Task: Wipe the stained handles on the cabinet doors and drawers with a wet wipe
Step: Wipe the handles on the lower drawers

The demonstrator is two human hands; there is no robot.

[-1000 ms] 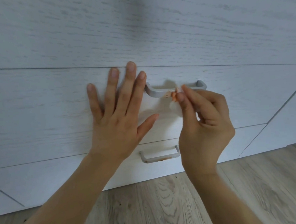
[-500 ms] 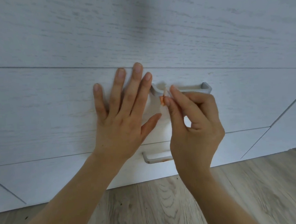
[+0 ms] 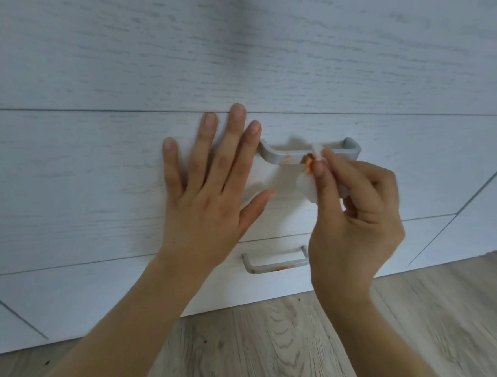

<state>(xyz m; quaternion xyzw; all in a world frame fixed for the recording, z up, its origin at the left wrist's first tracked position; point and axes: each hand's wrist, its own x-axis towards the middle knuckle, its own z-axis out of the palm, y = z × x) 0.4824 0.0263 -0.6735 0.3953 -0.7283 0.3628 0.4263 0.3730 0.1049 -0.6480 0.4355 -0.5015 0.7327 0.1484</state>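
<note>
right hand point(image 3: 358, 219) grip pinches wet wipe point(image 3: 307, 184) on upper handle point(image 3: 283, 156) | left hand point(image 3: 209, 188) flat | no writing

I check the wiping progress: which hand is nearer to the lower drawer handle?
Right. The right hand overlaps the lower drawer handle's right end in view; the left hand is pressed flat on the drawer front above it.

Grey upper handle point(image 3: 286, 156) smeared orange, white wipe point(image 3: 307, 184) seemingly pressed against it, lower handle point(image 3: 276, 264) stained too

no readable text, labels, numbers or signs anywhere
</note>
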